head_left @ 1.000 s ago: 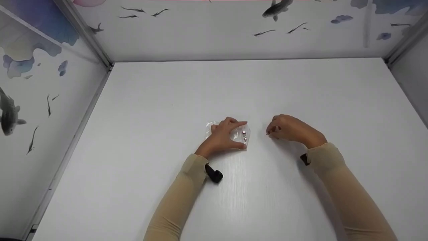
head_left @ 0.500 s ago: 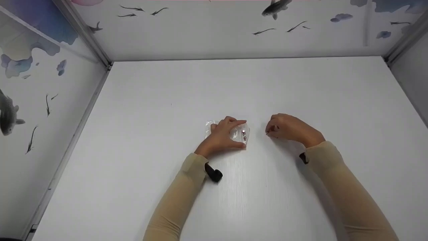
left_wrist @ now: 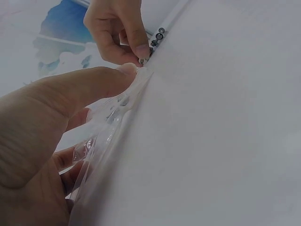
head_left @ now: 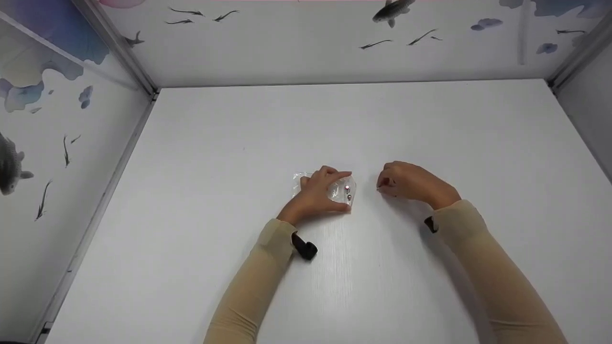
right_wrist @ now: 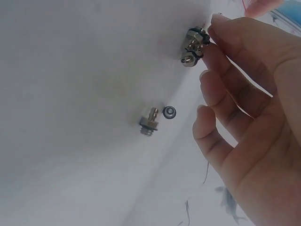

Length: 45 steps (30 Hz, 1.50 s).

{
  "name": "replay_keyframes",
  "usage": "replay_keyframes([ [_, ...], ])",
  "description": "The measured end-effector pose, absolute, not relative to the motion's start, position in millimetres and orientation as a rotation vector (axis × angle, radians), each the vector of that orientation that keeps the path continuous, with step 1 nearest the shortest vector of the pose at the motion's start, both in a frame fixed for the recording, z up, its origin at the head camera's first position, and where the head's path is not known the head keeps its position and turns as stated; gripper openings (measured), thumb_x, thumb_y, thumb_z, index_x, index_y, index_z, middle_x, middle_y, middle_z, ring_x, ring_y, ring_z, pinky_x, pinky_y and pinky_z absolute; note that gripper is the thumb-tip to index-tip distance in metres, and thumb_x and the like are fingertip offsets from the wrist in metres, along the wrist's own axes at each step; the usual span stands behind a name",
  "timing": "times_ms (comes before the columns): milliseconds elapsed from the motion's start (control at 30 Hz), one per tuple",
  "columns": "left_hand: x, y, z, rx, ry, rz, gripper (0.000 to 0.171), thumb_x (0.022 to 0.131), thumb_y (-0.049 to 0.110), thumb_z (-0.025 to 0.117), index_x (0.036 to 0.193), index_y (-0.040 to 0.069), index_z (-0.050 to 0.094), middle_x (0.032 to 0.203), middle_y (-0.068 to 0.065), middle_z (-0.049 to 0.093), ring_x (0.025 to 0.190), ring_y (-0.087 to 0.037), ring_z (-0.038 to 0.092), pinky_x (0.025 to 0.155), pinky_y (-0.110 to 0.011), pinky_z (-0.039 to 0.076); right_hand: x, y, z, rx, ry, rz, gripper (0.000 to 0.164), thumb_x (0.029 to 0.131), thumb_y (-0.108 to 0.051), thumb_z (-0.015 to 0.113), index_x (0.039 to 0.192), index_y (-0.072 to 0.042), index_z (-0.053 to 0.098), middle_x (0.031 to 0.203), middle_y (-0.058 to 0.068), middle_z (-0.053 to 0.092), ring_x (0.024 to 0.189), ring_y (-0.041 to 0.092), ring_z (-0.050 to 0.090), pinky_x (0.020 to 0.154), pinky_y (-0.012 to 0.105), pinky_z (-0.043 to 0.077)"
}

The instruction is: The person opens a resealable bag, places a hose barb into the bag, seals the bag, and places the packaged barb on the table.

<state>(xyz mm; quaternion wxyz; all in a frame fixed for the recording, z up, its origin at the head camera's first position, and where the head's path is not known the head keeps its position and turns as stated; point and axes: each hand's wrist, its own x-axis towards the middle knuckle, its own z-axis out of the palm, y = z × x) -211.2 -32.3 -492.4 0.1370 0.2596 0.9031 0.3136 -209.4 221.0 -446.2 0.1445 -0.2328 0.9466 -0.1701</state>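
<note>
A small clear plastic bag (head_left: 336,192) lies on the table under my left hand (head_left: 313,197). The thumb and forefinger hold it at its right end, spread apart; the other fingers curl against it in the left wrist view. Two small shiny metal fittings (head_left: 348,192) show at the bag's right end. Just right of it, my right hand (head_left: 416,184) pinches a small metal fitting (left_wrist: 141,61) between thumb and forefinger, mostly covered by the fingertips. Near those fingertips, in the right wrist view, are several threaded metal fittings (right_wrist: 192,52) with dark rings.
Farther from the fingers, another metal fitting (right_wrist: 149,122) and a small round one (right_wrist: 169,112) lie on the white table (head_left: 215,143). White panels (head_left: 296,52) printed with fish stand along the table's back and left side. Each wrist wears a black strap-like device (head_left: 305,247).
My right hand has shifted slightly left toward the bag, still pinching the fitting. The left hand and the bag keep their place; the head view drifts a little.
</note>
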Motion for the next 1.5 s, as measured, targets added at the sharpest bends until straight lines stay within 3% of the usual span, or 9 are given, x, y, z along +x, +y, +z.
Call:
replay_keyframes([
  [767,-210.0,-33.3,-491.4,0.752,2.606,0.926,0.08,0.073,0.046,0.079,0.144,0.037,0.042,0.131,0.002,0.043,0.119,-0.015,0.045,0.091,-0.039,0.021,-212.6,195.2,-434.5,-0.829,2.706,-0.603,0.016,0.088,-0.012,0.067,0.103,-0.008,0.073,0.094,0.003,0.065,0.08,0.018,0.057,0.073,0.032,0.05],
  [1500,-211.0,-32.3,-494.7,0.763,2.622,0.933,0.079,0.072,0.051,0.077,0.143,0.037,0.043,0.128,0.005,0.044,0.119,-0.012,0.046,0.088,-0.039,0.021,-213.4,174.1,-443.8,-1.0,2.664,-0.712,0.012,0.087,-0.008,0.068,0.096,-0.007,0.076,0.089,0.005,0.067,0.077,0.014,0.059,0.071,0.031,0.049],
])
